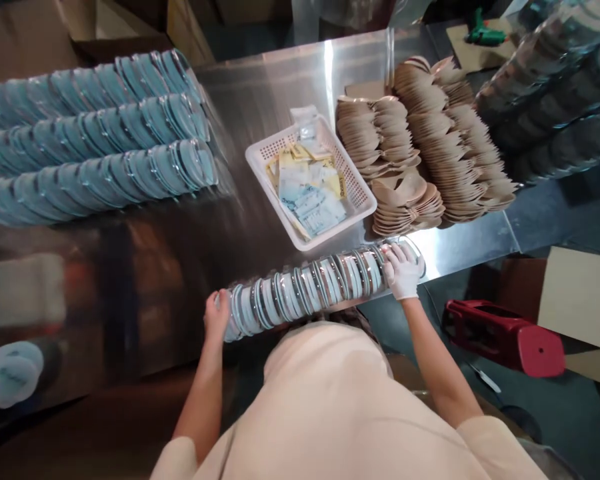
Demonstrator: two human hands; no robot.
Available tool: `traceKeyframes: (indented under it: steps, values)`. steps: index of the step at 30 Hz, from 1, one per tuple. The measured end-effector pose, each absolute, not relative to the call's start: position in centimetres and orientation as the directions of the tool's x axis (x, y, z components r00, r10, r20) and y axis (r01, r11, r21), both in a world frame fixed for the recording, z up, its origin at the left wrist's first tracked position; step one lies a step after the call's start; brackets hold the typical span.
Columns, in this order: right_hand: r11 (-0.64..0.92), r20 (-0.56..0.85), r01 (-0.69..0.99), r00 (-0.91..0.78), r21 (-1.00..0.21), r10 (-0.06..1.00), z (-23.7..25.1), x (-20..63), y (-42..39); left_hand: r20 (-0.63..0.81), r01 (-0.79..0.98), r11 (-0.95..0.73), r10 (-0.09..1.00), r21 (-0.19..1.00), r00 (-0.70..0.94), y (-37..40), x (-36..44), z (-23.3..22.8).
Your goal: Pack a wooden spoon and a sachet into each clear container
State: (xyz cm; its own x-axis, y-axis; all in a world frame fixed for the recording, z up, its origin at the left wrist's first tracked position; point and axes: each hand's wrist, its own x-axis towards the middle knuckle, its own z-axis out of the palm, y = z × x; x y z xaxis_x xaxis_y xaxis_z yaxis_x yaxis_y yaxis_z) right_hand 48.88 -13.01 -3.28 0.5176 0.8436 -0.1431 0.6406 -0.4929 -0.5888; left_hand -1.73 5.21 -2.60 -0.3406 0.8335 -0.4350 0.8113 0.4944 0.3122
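A long row of clear round plastic lids (310, 287) lies on its side along the near edge of the steel table (260, 100). My left hand (216, 313), bare, presses against the row's left end. My right hand (403, 270), in a white glove, presses against its right end. Both hands squeeze the row between them, just in front of my body.
A white basket (260, 157) of small sachets stands behind the row. Stacks of brown paper bowls (425, 153) lie to its right. Three rows of bluish clear lids (95, 140) fill the left. More clear stacks (555, 87) sit far right. A red stool (505, 337) and cardboard box (577, 300) are on the floor.
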Motion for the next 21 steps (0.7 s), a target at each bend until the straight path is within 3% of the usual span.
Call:
traceKeyframes:
  steps: [5,8,11,14,17,19,21]
  values:
    - [-0.483,0.151,0.810,0.552,-0.333,0.820,-5.7,53.2,-18.1,-0.523,0.777,0.518,0.800,0.357,-0.293,2.5,3.0,-4.2]
    - [-0.466,0.282,0.820,0.558,-0.333,0.780,-6.0,57.8,-19.8,-0.548,0.763,0.481,0.812,0.432,-0.201,1.6,7.0,-4.7]
    - [-0.429,0.325,0.825,0.546,-0.367,0.772,-4.9,62.3,-17.2,-0.509,0.764,0.445,0.842,0.466,-0.180,0.7,10.0,-4.4]
    - [-0.370,0.218,0.859,0.460,-0.353,0.861,-3.3,65.3,-9.6,-0.208,0.838,0.269,0.959,0.474,-0.190,0.8,13.2,-2.9]
    - [-0.401,-0.031,0.872,0.410,-0.281,0.912,-2.6,66.5,-0.2,0.047,0.857,-0.093,0.996,0.507,0.081,3.5,18.7,-1.2]
    - [-0.454,-0.279,0.864,0.390,-0.219,0.878,-2.7,66.6,4.6,-0.020,0.813,-0.225,0.960,0.538,0.279,6.8,23.7,-0.6]
    - [-0.463,-0.424,0.864,0.350,-0.199,0.835,-3.1,66.7,7.1,-0.167,0.821,-0.224,0.919,0.525,0.358,10.3,28.8,-1.0]
